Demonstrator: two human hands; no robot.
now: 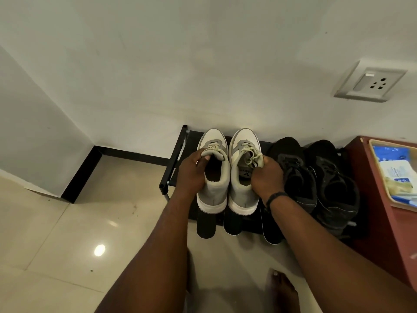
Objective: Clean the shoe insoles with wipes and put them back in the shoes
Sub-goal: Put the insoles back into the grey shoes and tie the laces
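**Status: both hands on the grey pair, insoles look unfinished**

Landmark = the black shoe rack (174, 154) against the wall.

- Grey sneakers sit on top of the rack, left end, toes to the wall. My left hand (191, 175) grips the left grey sneaker (213, 175) at the collar, thumb hooked inside the opening. My right hand (266, 177) is curled round the tongue and laces of the right grey sneaker (242, 177), pinching them.
- Right sneaker: printed insole (244, 173) visible inside, so that one looks seated. Left sneaker: opening is dark, can't tell if an insole is in.
- Three dark insoles (232, 224) stick out from the rack's front edge, below the sneaker heels, over the floor. Cleaned or not, can't tell from here.
- Black shoes (316, 177) on the rack, right of the grey pair, touching them. Nobody handling those.
- Wipes pack (399, 175) lies in a tray (381, 177) on the red cabinet (370, 199) just right of the rack. Out of both hands' grasp right now.

My read: somewhere mid-task. At best one grey sneaker is refitted; loose insoles at the rack front still need to go back in, likely into the black pair and maybe the left grey one. No wipe in hand, so wiping is either finished or paused; frame doesn't settle it.
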